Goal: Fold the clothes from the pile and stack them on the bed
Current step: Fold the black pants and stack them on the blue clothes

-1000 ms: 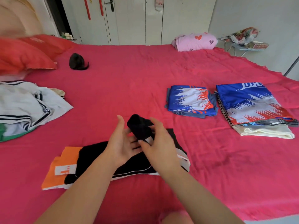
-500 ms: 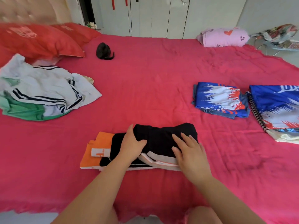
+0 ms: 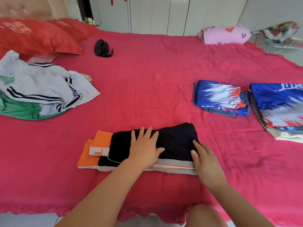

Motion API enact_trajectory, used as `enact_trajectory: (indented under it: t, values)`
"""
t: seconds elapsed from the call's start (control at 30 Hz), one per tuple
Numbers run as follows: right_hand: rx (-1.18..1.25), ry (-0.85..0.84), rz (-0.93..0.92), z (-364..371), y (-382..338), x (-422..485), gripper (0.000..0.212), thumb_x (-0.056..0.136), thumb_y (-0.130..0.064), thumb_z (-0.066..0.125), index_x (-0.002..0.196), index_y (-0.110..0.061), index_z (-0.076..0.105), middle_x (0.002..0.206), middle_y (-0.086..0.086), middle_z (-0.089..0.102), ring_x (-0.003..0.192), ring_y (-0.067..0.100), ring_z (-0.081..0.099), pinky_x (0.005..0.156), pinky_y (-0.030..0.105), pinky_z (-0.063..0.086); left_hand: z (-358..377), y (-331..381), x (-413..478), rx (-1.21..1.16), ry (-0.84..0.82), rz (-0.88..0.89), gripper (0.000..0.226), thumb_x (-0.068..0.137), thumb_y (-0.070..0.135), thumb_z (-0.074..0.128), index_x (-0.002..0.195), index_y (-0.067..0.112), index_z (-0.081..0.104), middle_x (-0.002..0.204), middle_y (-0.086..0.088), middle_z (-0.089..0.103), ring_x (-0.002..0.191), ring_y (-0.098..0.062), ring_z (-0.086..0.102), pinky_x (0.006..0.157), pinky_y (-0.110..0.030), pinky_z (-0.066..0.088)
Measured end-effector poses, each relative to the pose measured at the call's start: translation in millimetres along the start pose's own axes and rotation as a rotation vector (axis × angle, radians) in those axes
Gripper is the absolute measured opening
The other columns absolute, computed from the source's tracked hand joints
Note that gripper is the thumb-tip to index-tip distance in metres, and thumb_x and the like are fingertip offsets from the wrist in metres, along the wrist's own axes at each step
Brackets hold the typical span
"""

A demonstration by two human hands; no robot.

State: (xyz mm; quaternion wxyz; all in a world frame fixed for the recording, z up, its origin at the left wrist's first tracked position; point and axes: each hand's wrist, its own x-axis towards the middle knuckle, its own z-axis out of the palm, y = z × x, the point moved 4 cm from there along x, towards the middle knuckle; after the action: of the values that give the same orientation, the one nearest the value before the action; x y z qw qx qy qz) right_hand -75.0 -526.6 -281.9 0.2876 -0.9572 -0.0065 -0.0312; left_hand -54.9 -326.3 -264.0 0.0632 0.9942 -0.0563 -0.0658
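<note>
On bed (image 3: 147,95) near edge: folded black garment (image 3: 173,141) atop orange one (image 3: 100,141) | left hand (image 3: 144,149) flat, fingers spread, pressing it | right hand (image 3: 205,159) fingers straight on its right end | unfolded pile (image 3: 41,90) far left

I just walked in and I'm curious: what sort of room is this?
Most likely a bedroom: a wide bed under a pink-red sheet, plump red fabric pillows at its head, white wardrobe doors behind.
</note>
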Motion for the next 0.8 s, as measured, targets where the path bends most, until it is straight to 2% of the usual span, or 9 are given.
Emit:
enact_trajectory:
  t: [0.1, 0.17, 0.3, 0.43, 0.5, 0.57, 0.67, 0.73, 0.8]
  values:
    - [0.046, 0.000, 0.015, -5, 3, -3, 0.045, 0.096, -0.025, 0.043, 0.140, -0.014, 0.039, 0.142, 0.007, 0.042, 0.132, 0.021, 0.037, 0.105, 0.030, 0.029, -13, 32, 6, -0.106, 0.106, 0.090, 0.067, 0.094, 0.052, 0.036, 0.149, 0.023, 0.012, 0.158, -0.003, 0.006, 0.145, -0.022, -0.001, 0.116, -0.044, -0.004]
    - [0.061, 0.003, 0.029, -7, 4, -1, 0.042, 0.096, -0.023, 0.044, 0.137, -0.011, 0.043, 0.133, 0.010, 0.051, 0.124, 0.025, 0.044, 0.094, 0.028, 0.033, -9, 51, 4, -0.191, 0.069, 0.141, 0.072, 0.091, 0.056, 0.040, 0.149, 0.023, 0.013, 0.158, -0.002, 0.007, 0.145, -0.019, 0.000, 0.116, -0.042, -0.003]
    - [0.155, -0.080, 0.196, -18, 13, 18, 0.035, 0.097, -0.025, 0.042, 0.124, -0.007, 0.055, 0.120, 0.016, 0.061, 0.113, 0.029, 0.054, 0.080, 0.030, 0.036, 21, 76, -13, -0.104, 0.051, 0.246, 0.101, 0.068, 0.081, 0.029, 0.149, 0.024, 0.012, 0.157, -0.005, 0.011, 0.145, -0.023, 0.003, 0.115, -0.042, -0.006]
    - [0.554, -0.362, 0.354, -22, 14, 34, 0.034, 0.094, -0.032, 0.051, 0.104, -0.003, 0.065, 0.093, 0.012, 0.068, 0.084, 0.021, 0.066, 0.075, 0.036, 0.053, 34, 96, -26, -0.024, 0.174, 0.166, 0.110, 0.055, 0.087, 0.024, 0.135, 0.014, 0.042, 0.134, -0.009, 0.054, 0.127, -0.028, 0.048, 0.103, -0.053, 0.029]
    - [0.697, -0.452, 0.389, -27, 6, 38, 0.033, 0.092, -0.036, 0.054, 0.099, -0.006, 0.066, 0.082, 0.006, 0.068, 0.072, 0.015, 0.066, 0.062, 0.025, 0.053, 29, 107, -26, -0.074, 0.249, 0.157, 0.106, 0.054, 0.085, 0.040, 0.132, 0.013, 0.043, 0.127, -0.007, 0.059, 0.119, -0.024, 0.056, 0.098, -0.049, 0.041]
    - [0.738, -0.489, 0.413, -30, -2, 45, 0.033, 0.092, -0.043, 0.050, 0.092, -0.013, 0.064, 0.074, 0.002, 0.063, 0.063, 0.011, 0.062, 0.054, 0.020, 0.049, 20, 111, -27, -0.127, 0.340, 0.162, 0.091, 0.056, 0.066, 0.065, 0.128, 0.013, 0.049, 0.120, -0.004, 0.064, 0.111, -0.019, 0.061, 0.093, -0.044, 0.048]
    - [0.741, -0.483, 0.435, -31, -9, 54, 0.033, 0.091, -0.050, 0.046, 0.091, -0.020, 0.060, 0.070, -0.002, 0.057, 0.051, 0.005, 0.056, 0.052, 0.017, 0.047, 9, 99, -30, -0.293, 0.405, 0.146, 0.063, 0.070, 0.039, 0.048, 0.127, 0.012, 0.056, 0.119, -0.003, 0.064, 0.110, -0.016, 0.062, 0.093, -0.039, 0.048]
    - [0.751, -0.469, 0.412, -30, -19, 57, 0.031, 0.091, -0.047, 0.049, 0.102, -0.020, 0.059, 0.078, -0.002, 0.060, 0.054, 0.006, 0.058, 0.057, 0.021, 0.049, -1, 87, -36, -0.466, 0.444, 0.172, 0.065, 0.076, 0.038, 0.036, 0.135, 0.011, 0.048, 0.132, -0.005, 0.055, 0.123, -0.017, 0.051, 0.106, -0.036, 0.037]
    - [0.835, -0.455, 0.378, -27, -36, 61, 0.036, 0.090, -0.037, 0.056, 0.118, -0.014, 0.055, 0.094, 0.004, 0.062, 0.067, 0.012, 0.061, 0.059, 0.024, 0.051, -14, 71, -44, -0.637, 0.491, 0.161, 0.066, 0.079, 0.044, 0.035, 0.135, 0.013, 0.047, 0.131, 0.001, 0.050, 0.122, -0.011, 0.046, 0.107, -0.028, 0.035]
